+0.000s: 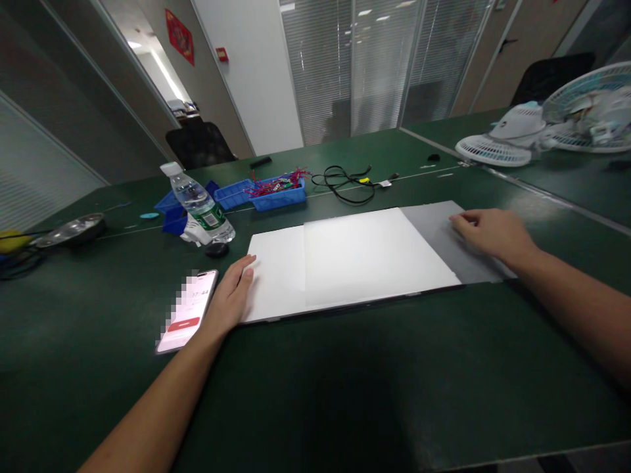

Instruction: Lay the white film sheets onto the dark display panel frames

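Note:
A stack of flat sheets lies on the green table: white sheets (pixel 355 259) overlap a grey sheet (pixel 444 236) that sticks out on the right. My left hand (pixel 231 299) rests open with its fingers flat against the left edge of the white sheets. My right hand (pixel 490 233) lies palm down on the grey sheet, fingers stretched toward the left. A phone (pixel 188 310) with a lit screen lies just left of my left hand.
A plastic water bottle (pixel 202 209) lies tilted behind the phone, next to a small black cap (pixel 217 249). Blue trays (pixel 263 192) with red wires, a black cable (pixel 348 184), a metal bowl (pixel 73 230) and white fans (pixel 542 128) sit farther back. A black chair (pixel 200 143) stands behind the table.

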`<state>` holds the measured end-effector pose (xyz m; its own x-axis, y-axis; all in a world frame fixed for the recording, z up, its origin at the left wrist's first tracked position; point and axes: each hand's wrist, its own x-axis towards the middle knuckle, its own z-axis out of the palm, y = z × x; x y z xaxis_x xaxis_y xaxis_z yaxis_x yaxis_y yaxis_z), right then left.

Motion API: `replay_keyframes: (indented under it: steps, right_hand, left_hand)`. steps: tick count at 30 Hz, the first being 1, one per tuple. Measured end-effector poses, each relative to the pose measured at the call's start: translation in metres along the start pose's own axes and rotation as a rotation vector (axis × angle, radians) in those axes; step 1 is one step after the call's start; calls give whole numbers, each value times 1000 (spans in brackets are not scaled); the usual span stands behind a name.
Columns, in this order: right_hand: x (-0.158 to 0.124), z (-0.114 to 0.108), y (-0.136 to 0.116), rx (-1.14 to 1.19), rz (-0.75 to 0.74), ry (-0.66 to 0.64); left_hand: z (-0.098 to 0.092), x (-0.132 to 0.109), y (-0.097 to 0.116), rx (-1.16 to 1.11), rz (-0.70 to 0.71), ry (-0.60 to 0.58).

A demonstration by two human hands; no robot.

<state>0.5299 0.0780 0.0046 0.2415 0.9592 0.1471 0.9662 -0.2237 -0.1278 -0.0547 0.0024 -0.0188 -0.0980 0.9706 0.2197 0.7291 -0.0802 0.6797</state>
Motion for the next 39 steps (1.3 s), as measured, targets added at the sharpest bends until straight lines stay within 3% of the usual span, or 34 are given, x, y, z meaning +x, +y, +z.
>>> replay_keyframes:
  steps: [6,13,29,39]
  right_hand:
    - [-2,10,-10,42,-192,-66]
    - [-7,9,-16,65,-312,-98]
    - [-16,18,-23,-10,-527,-29]
    - [-27,18,-43,-43,-543,-3]
  left_hand:
    - [-1,-4,3,-389,-19,-61]
    - [8,-8,7,-764,-32,-197]
    - [1,-4,-6,-125,252,-227]
    - [1,-4,-1,-44,251,-208]
